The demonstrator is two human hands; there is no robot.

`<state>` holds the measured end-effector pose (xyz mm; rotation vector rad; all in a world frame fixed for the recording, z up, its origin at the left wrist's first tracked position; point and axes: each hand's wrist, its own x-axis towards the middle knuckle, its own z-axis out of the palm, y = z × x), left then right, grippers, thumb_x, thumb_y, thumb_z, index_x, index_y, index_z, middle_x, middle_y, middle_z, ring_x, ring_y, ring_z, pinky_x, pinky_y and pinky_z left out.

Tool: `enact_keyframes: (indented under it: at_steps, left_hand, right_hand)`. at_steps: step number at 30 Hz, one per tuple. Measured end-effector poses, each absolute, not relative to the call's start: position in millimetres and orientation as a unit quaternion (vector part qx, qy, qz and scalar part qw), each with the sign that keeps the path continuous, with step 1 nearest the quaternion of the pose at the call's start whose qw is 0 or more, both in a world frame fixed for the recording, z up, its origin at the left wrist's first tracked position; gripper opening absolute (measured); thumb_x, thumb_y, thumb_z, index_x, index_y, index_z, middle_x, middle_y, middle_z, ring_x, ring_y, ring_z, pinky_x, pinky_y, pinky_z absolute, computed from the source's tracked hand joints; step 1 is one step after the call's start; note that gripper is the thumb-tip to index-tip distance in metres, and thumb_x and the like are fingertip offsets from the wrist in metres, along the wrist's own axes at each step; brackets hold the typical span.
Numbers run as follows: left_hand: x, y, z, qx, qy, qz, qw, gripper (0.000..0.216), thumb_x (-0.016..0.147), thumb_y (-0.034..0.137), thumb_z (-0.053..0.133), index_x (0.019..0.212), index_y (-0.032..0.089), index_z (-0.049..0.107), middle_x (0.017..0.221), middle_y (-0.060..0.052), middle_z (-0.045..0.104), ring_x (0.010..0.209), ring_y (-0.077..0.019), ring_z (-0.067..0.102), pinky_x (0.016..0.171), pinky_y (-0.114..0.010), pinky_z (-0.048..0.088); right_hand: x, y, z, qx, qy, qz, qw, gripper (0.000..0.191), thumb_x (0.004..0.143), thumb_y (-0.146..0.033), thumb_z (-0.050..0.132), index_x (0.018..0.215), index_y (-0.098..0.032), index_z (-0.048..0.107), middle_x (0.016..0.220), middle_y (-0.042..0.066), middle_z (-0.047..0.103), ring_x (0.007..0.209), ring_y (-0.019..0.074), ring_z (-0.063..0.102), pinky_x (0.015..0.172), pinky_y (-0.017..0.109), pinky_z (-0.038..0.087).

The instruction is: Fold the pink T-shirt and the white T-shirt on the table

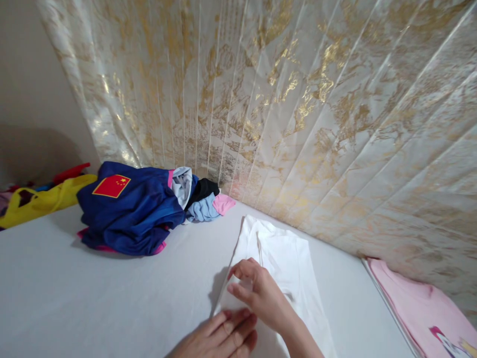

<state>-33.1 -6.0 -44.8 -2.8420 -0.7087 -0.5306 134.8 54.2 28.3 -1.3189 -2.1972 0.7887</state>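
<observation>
A white garment (286,256), folded lengthwise into a long shape with some creases, lies on the white surface in front of me. My left hand (225,335) rests flat at its lower left edge, fingers stretched out and side by side. Just above it, my right hand (261,293) is over the garment's left side, its fingers curved and its thumb apart from them. Nothing shows between the right hand's fingers. The near end of the garment is partly covered by my hands and right forearm and runs out of the picture.
A blue garment (130,214) with a red flag patch lies bunched at the left. Beside it are a light blue cloth (204,209) and black and pink pieces. Yellow cloth (48,196) lies far left. A pink shirt (421,298) lies at the right. A gold-patterned curtain (261,99) hangs behind.
</observation>
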Motion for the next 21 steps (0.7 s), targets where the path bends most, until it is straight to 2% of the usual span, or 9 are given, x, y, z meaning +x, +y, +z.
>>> enact_keyframes:
  at_steps: [3, 6, 9, 12, 17, 21]
  left_hand:
    - [-33, -6, -42, -0.951, -0.231, -0.179, 0.096, 0.040, 0.100, 0.020, 0.041, 0.140, 0.018, 0.045, 0.139, -0.001, 0.053, 0.125, -0.0150, 0.050, 0.100, -0.027, 0.036]
    - [-32, -6, -39, -0.949, -0.229, -0.186, 0.113, 0.037, 0.101, 0.023, 0.040, 0.137, 0.017, 0.049, 0.136, -0.001, 0.057, 0.122, -0.0148, 0.052, 0.099, -0.027, 0.036]
    - [-31, -7, -41, -0.950, -0.233, -0.178, 0.111, 0.039, 0.101, 0.024, 0.040, 0.139, 0.018, 0.046, 0.137, 0.001, 0.055, 0.123, -0.0147, 0.051, 0.099, -0.027, 0.035]
    - [-32, -9, -49, -0.952, -0.236, -0.171, 0.091, 0.046, 0.100, 0.022, 0.040, 0.145, 0.019, 0.037, 0.139, 0.001, 0.054, 0.126, -0.0146, 0.049, 0.102, -0.026, 0.035]
    - [-43, -11, -45, -0.944, -0.281, -0.141, 0.098, 0.054, 0.095, 0.017, 0.042, 0.148, 0.012, 0.032, 0.145, -0.008, 0.046, 0.132, -0.0190, 0.044, 0.107, -0.029, 0.032]
    - [-54, -8, -21, -0.934, -0.340, -0.097, 0.042, 0.062, 0.091, 0.034, 0.054, 0.146, 0.013, 0.037, 0.149, -0.012, 0.038, 0.135, -0.0260, 0.039, 0.109, -0.035, 0.032]
  right_hand:
    - [130, 55, 19, -0.528, -0.763, 0.283, 0.244, 0.015, 0.080, -0.015, 0.063, 0.068, -0.020, 0.055, 0.068, -0.004, 0.053, 0.070, 0.0139, 0.052, 0.064, 0.023, 0.039]
    - [123, 53, 12, -0.539, -0.769, 0.241, 0.246, 0.019, 0.077, -0.009, 0.062, 0.066, -0.020, 0.051, 0.064, -0.004, 0.051, 0.070, 0.0144, 0.051, 0.065, 0.024, 0.038]
    - [120, 51, 7, -0.527, -0.778, 0.222, 0.260, 0.020, 0.076, -0.005, 0.060, 0.068, -0.021, 0.051, 0.072, -0.003, 0.055, 0.076, 0.0150, 0.052, 0.070, 0.025, 0.040]
    - [122, 51, 2, -0.515, -0.774, 0.233, 0.285, 0.018, 0.076, -0.004, 0.058, 0.072, -0.021, 0.053, 0.079, -0.001, 0.058, 0.081, 0.0153, 0.053, 0.073, 0.025, 0.042]
    - [127, 58, -9, -0.509, -0.748, 0.261, 0.337, 0.016, 0.080, -0.007, 0.051, 0.087, -0.020, 0.057, 0.081, 0.000, 0.058, 0.076, 0.0138, 0.054, 0.071, 0.024, 0.043]
    - [130, 60, -9, -0.499, -0.747, 0.263, 0.351, 0.024, 0.078, -0.004, 0.046, 0.090, -0.019, 0.059, 0.083, 0.001, 0.059, 0.080, 0.0149, 0.057, 0.074, 0.025, 0.044]
